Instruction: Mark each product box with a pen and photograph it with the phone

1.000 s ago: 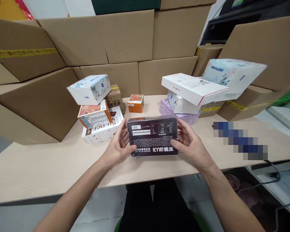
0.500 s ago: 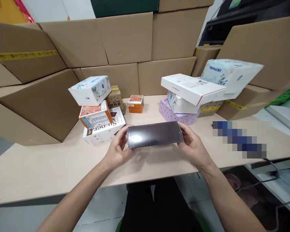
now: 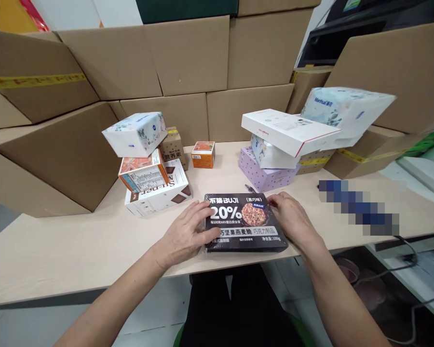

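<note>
A flat black snack box (image 3: pixel 249 222) with "20%" printed on it lies face up on the light wooden table (image 3: pixel 75 250), near the front edge. My left hand (image 3: pixel 186 234) rests on its left side, fingers laid over the box's edge. At the box's right end my right hand (image 3: pixel 292 219) curls its fingers round the far corner. Both hands grip the box against the tabletop.
Left of the box stands a stack: a white chocolate box (image 3: pixel 157 193), an orange box (image 3: pixel 142 174) and a tissue pack (image 3: pixel 135 133). A small orange carton (image 3: pixel 203 154) sits behind. At the right are a purple box (image 3: pixel 265 174), a white flat box (image 3: pixel 289 131) and tissue packs. Cardboard cartons (image 3: pixel 188 53) wall the back.
The box was held above the table with its back label up. It has turned over through its edge and now lies face up, lower and nearer me.
</note>
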Motion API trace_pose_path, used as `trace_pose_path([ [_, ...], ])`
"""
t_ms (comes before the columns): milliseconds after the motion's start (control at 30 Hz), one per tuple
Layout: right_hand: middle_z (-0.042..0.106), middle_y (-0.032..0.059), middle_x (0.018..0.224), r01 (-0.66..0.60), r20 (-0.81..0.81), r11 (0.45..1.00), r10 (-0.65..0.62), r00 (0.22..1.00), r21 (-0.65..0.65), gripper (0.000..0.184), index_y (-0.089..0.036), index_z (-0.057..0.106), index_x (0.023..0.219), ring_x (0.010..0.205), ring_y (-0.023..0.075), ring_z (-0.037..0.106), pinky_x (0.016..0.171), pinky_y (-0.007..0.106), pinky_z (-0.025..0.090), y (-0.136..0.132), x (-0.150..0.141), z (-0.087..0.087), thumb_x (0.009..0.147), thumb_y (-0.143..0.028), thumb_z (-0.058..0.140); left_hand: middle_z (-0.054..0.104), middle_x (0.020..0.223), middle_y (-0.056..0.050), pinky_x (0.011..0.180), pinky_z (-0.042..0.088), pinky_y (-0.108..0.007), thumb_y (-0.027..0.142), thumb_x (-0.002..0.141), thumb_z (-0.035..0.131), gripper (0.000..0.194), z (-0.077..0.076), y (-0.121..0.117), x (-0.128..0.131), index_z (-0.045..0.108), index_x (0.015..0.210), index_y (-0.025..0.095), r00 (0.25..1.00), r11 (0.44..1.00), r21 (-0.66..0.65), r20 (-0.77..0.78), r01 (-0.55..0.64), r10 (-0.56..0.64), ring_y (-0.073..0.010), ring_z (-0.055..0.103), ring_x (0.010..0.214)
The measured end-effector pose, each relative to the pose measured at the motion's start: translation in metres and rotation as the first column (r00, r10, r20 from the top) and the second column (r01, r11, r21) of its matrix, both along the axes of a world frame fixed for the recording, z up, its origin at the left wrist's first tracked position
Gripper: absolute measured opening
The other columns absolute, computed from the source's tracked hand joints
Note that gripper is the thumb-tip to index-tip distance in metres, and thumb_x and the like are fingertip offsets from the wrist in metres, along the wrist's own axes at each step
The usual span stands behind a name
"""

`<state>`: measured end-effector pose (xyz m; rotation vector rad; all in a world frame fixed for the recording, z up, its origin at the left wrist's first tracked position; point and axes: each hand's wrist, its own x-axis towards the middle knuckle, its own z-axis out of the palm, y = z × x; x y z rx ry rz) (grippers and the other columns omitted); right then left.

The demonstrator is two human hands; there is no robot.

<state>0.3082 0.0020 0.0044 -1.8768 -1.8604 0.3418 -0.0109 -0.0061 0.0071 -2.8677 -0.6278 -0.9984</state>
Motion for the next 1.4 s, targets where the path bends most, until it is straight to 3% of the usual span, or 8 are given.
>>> trace_pose_path([
  [200,0.068,0.0145,0.088,0.098,0.119,0.992,-0.107,0.987,0.083,0.027,-0.018,0.066,0.099,0.091,0.0313,0.064,0.074,0.039,0.044,-0.001,-0.006,0.002,0.098,-0.033,0.043,0.054,0.135,-0.018,0.105,0.048,-0.064,0.005,0.077,0.053,0.052,0.007,-0.001,0.002,0.059,0.127,0.022,0.996,1.000,-0.024,-0.092,-0.019,0.017,-0.0374,0.048,0.137],
  [400,0.068,0.0141,0.097,0.200,-0.315,0.910,-0.082,0.946,0.364,0.028,-0.021,0.055,0.112,0.086,0.0295,0.064,0.075,0.042,0.047,-0.013,-0.005,0.001,0.097,-0.042,0.045,0.070,0.114,-0.012,0.101,0.055,-0.050,0.005,0.086,0.047,0.045,0.014,-0.004,0.000,0.063,0.124,0.024,0.991,0.999,0.018,0.127,0.044,-0.046,-0.0285,0.063,0.123],
  [533,0.055,0.0030,0.080,0.241,-0.675,0.867,0.137,0.725,0.435,0.025,-0.027,0.055,0.112,0.072,0.0212,0.056,0.070,0.038,0.048,-0.030,-0.015,0.020,0.095,-0.046,0.052,0.074,0.110,-0.011,0.101,0.054,-0.050,0.020,0.090,0.055,0.035,0.027,-0.014,0.022,0.064,0.124,0.022,0.996,0.986,0.148,0.029,0.080,-0.085,-0.0294,0.065,0.117],
  [667,0.054,0.0046,0.080,0.258,-0.786,0.813,0.340,0.516,0.522,0.027,-0.025,0.060,0.080,0.077,0.0207,0.057,0.074,0.039,0.049,-0.038,-0.027,0.049,0.095,-0.045,0.050,0.073,0.119,-0.012,0.093,0.058,-0.043,0.033,0.094,0.059,0.033,0.030,-0.028,0.061,0.066,0.122,0.017,0.989,0.970,0.233,-0.110,-0.075,0.103,-0.0296,0.067,0.113],
  [867,0.057,0.0013,0.068,-0.082,-0.775,0.949,0.297,0.558,0.304,0.036,-0.022,0.067,0.094,0.059,0.0158,0.052,0.056,0.031,0.044,-0.020,-0.038,0.061,0.094,-0.055,0.054,0.071,0.121,-0.020,0.082,0.059,-0.044,0.016,0.092,0.053,0.036,0.032,-0.051,0.099,0.063,0.125,0.006,0.913,0.903,0.378,-0.258,-0.206,0.316,-0.0335,0.071,0.103],
  [967,0.064,0.0012,0.072,-0.227,-0.742,0.957,0.285,0.607,0.182,0.032,-0.019,0.065,0.099,0.056,0.0129,0.053,0.052,0.027,0.042,-0.009,-0.041,0.056,0.092,-0.049,0.057,0.072,0.115,-0.024,0.083,0.058,-0.046,0.012,0.093,0.047,0.037,0.035,-0.059,0.111,0.062,0.124,0.001,0.892,0.872,0.437,-0.271,-0.222,0.362,-0.0342,0.072,0.102],
  [1133,0.059,-0.0028,0.061,-0.141,-0.642,0.978,0.209,0.737,0.156,0.018,-0.021,0.059,0.088,0.055,0.0133,0.054,0.051,0.025,0.041,-0.005,-0.042,0.052,0.088,-0.038,0.058,0.068,0.123,-0.032,0.093,0.053,-0.055,0.015,0.095,0.045,0.045,0.028,-0.056,0.124,0.056,0.133,-0.006,0.919,0.871,0.475,-0.275,-0.126,0.283,-0.0402,0.070,0.111],
  [1400,0.065,-0.0006,0.073,-0.175,-0.451,0.972,0.229,0.863,0.159,0.018,-0.022,0.058,0.080,0.065,0.0148,0.059,0.060,0.026,0.044,-0.006,-0.043,0.053,0.094,-0.032,0.051,0.073,0.118,-0.025,0.086,0.058,-0.045,0.017,0.096,0.048,0.042,0.014,-0.043,0.119,0.059,0.131,-0.003,0.937,0.805,0.585,-0.216,-0.103,0.276,-0.0342,0.075,0.100],
])
